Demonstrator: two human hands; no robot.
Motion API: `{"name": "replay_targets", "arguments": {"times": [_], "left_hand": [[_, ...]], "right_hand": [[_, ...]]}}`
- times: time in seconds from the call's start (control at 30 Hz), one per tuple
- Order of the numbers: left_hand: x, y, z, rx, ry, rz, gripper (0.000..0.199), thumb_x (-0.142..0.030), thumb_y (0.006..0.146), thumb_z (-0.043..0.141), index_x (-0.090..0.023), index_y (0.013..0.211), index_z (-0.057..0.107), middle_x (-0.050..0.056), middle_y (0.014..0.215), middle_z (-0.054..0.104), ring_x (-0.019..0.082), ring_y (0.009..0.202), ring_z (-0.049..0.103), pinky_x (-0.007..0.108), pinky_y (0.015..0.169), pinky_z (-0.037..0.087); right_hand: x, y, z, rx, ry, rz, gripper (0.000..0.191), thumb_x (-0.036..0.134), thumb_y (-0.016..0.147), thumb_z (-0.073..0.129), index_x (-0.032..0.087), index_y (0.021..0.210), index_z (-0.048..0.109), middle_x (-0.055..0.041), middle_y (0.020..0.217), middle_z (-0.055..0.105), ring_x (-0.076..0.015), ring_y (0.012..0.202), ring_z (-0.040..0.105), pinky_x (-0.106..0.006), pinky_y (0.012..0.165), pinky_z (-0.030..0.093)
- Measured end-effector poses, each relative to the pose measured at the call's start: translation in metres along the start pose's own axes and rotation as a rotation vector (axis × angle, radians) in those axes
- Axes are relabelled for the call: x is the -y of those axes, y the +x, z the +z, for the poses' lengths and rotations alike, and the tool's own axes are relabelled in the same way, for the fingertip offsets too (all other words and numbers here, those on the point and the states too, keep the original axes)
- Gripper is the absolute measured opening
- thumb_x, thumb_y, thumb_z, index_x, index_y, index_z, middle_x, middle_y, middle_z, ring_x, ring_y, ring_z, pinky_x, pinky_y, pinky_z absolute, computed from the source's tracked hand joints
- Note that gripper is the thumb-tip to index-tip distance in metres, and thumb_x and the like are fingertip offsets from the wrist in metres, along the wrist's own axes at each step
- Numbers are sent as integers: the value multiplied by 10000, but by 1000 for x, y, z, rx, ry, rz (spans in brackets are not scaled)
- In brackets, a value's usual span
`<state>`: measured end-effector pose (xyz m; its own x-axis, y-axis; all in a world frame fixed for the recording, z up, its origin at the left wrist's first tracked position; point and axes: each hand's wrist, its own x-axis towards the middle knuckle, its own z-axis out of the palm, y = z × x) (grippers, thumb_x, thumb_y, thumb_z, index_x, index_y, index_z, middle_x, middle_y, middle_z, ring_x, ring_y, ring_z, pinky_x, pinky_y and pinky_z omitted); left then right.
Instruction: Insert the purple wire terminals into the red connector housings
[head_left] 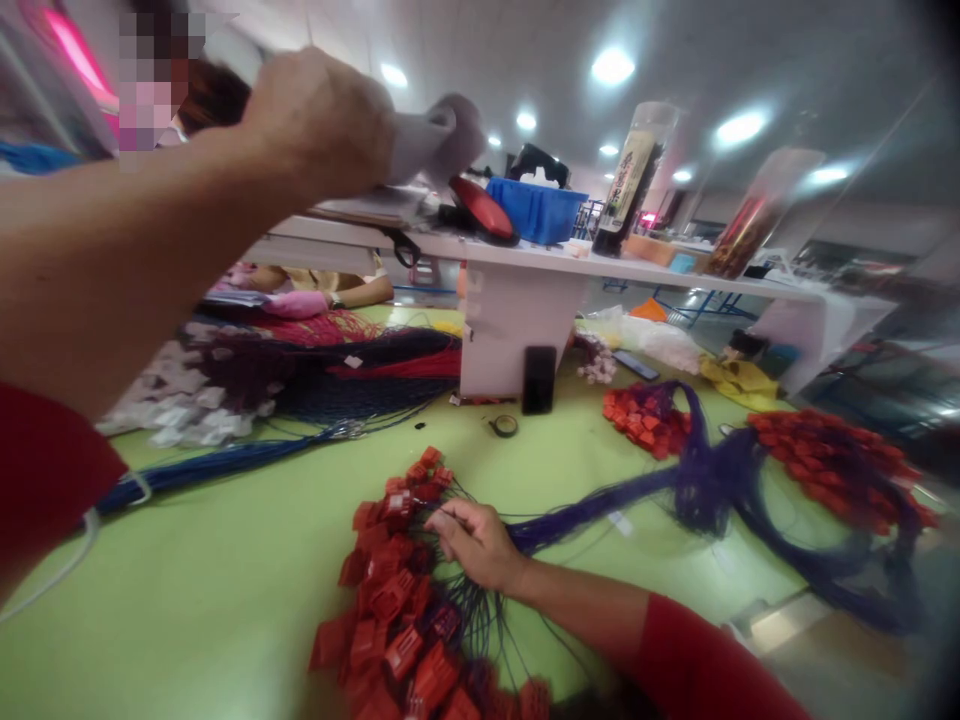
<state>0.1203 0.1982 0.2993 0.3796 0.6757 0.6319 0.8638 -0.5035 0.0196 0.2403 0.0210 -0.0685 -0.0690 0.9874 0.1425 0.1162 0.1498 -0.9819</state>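
My left hand is raised above the far shelf at upper left, its fingers closed around a blurred grey-white cylindrical object. I cannot make out what kind of object that is. Lower down, my right hand reaches over a bundle of dark purple wires, thumb and fingers pinched on thin wires close to their ends. Those ends carry many red plastic connectors, spread in a fan on the green tabletop just left of the hand.
More red connectors on purple wires lie to the right. White connectors and blue wires are at left. A phone leans on the shelf support, near a tape roll. The shelf bears a blue bin. Another person's pink-gloved hand is beyond.
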Motion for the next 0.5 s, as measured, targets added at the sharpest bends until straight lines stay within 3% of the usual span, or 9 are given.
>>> {"name": "replay_targets", "arguments": {"times": [0.1,0.23,0.37,0.5], "left_hand": [[0,-3,-12,5,86,-62,552,-321,1012,367,127,1284,540,247,1461,534,376,1412,439,554,1122,357],[0,-8,-18,-2,96,-86,506,-276,994,407,102,1298,549,196,1483,543,352,1415,448,517,1142,355],[9,-7,-10,-36,52,-59,586,-430,978,448,39,1298,594,135,1460,583,325,1388,486,472,1130,391],[15,-9,7,-10,6,-41,554,-498,949,478,-90,1262,681,66,1343,677,336,1298,582,535,1064,441]], "right_hand": [[-2,1,0,4,-8,2,436,567,971,519,161,875,648,50,584,516,-88,527,448,-209,535,373],[-2,1,0,-1,-16,9,428,563,966,528,165,850,635,53,576,509,-88,521,442,-209,536,377],[1,0,0,5,-29,-17,407,530,979,521,166,835,633,46,588,522,-91,532,456,-214,552,388],[3,-2,-1,19,-47,-29,388,506,984,520,160,862,647,44,593,524,-90,526,456,-215,549,387]]}}
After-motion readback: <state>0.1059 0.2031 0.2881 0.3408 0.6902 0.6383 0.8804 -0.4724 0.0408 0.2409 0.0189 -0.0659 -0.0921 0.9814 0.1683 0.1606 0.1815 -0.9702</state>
